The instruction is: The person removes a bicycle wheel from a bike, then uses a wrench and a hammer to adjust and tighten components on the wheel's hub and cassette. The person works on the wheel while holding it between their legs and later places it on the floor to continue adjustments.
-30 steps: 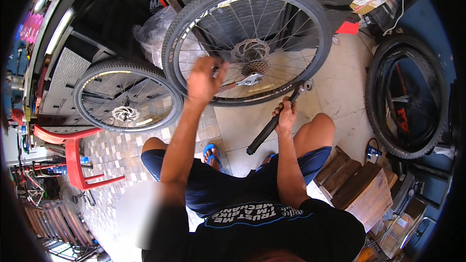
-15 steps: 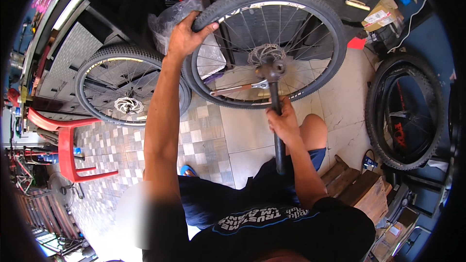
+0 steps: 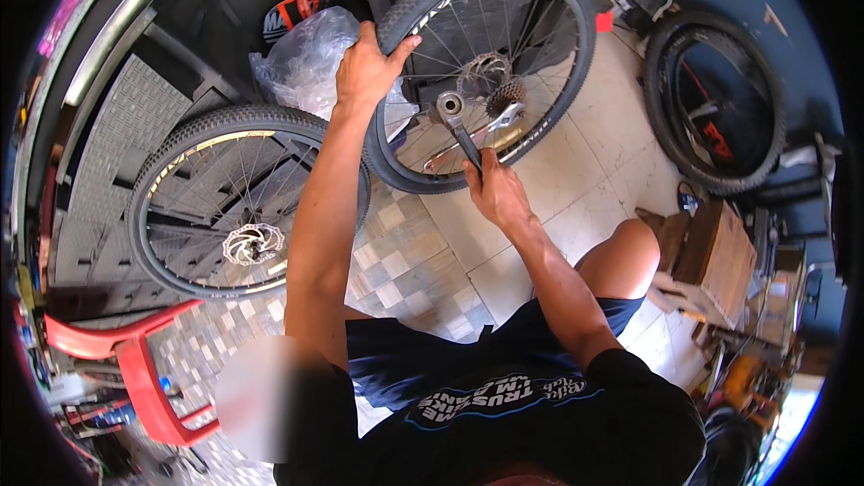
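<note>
The left hand [image 3: 367, 67] grips the tyre of a bicycle wheel [image 3: 540, 9] at its left edge, the fingers wrapped over the tread and the thumb spread against the rim side, so the wheel stands upright just beyond the fingertips. The right hand [image 3: 497, 193] is closed around the handle of a wrench [image 3: 461, 133], whose round head sits just above the fingers, close to the hub at the middle of the wheel. Right beside that head, a little to the right of the fingers, are the small cogs [image 3: 506, 94] on the hub, with a second, silvery tool [image 3: 493, 126] lying across the spokes there. Below and to the left of the left hand a second wheel [image 3: 193, 139] with a brake disc leans on the tiled floor [image 3: 405, 261], and a clear plastic bag [image 3: 301, 58] bulges just left of the gripping fingers. Well to the right of both hands a bare black tyre [image 3: 666, 99] lies by a wooden crate [image 3: 711, 252]; a red plastic chair [image 3: 135, 364] is far down to the left
</note>
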A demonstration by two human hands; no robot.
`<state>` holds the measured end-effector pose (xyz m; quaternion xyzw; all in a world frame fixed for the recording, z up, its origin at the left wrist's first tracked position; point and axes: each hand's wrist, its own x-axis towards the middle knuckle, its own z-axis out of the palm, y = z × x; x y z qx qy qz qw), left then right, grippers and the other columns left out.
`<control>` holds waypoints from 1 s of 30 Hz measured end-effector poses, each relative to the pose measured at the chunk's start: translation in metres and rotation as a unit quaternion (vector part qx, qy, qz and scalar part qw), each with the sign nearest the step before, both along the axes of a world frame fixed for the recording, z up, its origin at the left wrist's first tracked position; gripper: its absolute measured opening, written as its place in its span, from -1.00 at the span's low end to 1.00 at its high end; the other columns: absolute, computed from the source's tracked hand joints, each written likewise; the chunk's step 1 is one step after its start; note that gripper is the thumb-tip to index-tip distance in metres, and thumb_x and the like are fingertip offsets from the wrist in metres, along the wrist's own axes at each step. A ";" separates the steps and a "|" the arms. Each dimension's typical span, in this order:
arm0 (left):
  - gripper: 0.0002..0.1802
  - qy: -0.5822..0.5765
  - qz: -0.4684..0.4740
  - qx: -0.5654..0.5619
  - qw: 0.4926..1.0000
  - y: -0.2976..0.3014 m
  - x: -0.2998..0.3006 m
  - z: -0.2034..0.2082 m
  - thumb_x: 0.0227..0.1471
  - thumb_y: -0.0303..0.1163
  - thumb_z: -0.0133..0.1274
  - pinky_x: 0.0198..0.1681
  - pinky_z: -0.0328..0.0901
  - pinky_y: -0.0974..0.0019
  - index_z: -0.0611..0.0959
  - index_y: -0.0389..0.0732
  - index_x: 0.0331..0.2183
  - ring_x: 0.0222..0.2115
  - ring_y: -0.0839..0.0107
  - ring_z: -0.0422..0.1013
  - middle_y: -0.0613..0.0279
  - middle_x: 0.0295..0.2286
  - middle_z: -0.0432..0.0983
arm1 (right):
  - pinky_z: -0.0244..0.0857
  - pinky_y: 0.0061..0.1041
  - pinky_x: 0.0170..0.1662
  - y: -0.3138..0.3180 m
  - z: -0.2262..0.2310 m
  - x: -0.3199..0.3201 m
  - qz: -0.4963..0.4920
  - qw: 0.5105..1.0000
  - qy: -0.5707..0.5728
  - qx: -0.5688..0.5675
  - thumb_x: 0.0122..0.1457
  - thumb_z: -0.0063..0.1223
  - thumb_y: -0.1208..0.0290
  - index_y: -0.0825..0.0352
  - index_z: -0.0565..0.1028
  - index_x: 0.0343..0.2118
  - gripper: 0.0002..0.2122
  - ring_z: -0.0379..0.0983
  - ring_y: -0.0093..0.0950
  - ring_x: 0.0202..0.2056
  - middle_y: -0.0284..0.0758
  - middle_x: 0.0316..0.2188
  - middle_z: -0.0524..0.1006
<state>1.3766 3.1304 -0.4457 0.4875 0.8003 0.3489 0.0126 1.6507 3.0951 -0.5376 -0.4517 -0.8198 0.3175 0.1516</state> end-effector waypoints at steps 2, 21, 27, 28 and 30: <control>-0.06 0.009 -0.001 0.000 1.000 -0.003 0.001 0.002 -0.01 0.36 0.21 -0.20 0.46 -0.16 0.44 -0.38 -0.04 -0.25 -0.31 0.58 -0.38 -0.35 0.63 | 0.44 0.12 -0.20 -0.002 -0.012 -0.003 -0.031 0.998 -0.052 0.022 0.40 -0.11 0.13 0.41 0.35 -0.18 -0.66 0.57 0.19 -0.32 0.15 -0.42 0.60; -0.47 0.393 -0.288 -0.207 0.848 0.051 0.139 -0.002 0.10 -0.07 0.27 0.18 0.28 -0.06 0.65 -0.13 0.04 0.19 -0.03 0.32 -0.07 0.08 0.47 | 0.48 0.07 -0.12 0.008 -0.040 0.014 -0.005 0.996 -0.090 0.003 0.38 -0.06 0.18 0.40 0.36 -0.08 -0.68 0.60 0.13 -0.25 0.14 -0.38 0.62; -0.17 0.130 -0.060 0.086 0.986 -0.009 0.028 0.012 0.13 -0.05 0.25 0.13 0.29 -0.12 0.30 -0.26 0.25 0.07 -0.30 0.37 -0.30 -0.03 0.46 | 0.46 0.11 -0.15 0.023 -0.058 0.042 0.002 0.998 -0.058 -0.001 0.38 -0.08 0.18 0.36 0.34 -0.09 -0.70 0.59 0.14 -0.29 0.13 -0.41 0.61; -0.15 0.107 -0.075 0.076 0.989 -0.023 0.008 -0.003 0.15 -0.08 0.22 0.13 0.27 -0.16 0.22 -0.25 0.28 0.05 -0.36 0.37 -0.37 -0.02 0.44 | 0.45 0.11 -0.14 0.019 -0.054 0.035 0.016 0.999 -0.043 -0.005 0.38 -0.08 0.18 0.35 0.35 -0.09 -0.70 0.59 0.14 -0.28 0.13 -0.41 0.62; -0.14 0.057 -0.057 0.045 0.996 -0.034 0.001 -0.018 0.20 -0.13 0.17 0.12 0.26 -0.21 0.10 -0.22 0.31 0.03 -0.45 0.37 -0.54 0.01 0.38 | 0.43 0.12 -0.11 0.022 -0.051 0.038 0.027 0.999 -0.031 -0.008 0.38 -0.08 0.18 0.35 0.36 -0.09 -0.70 0.59 0.14 -0.26 0.13 -0.39 0.62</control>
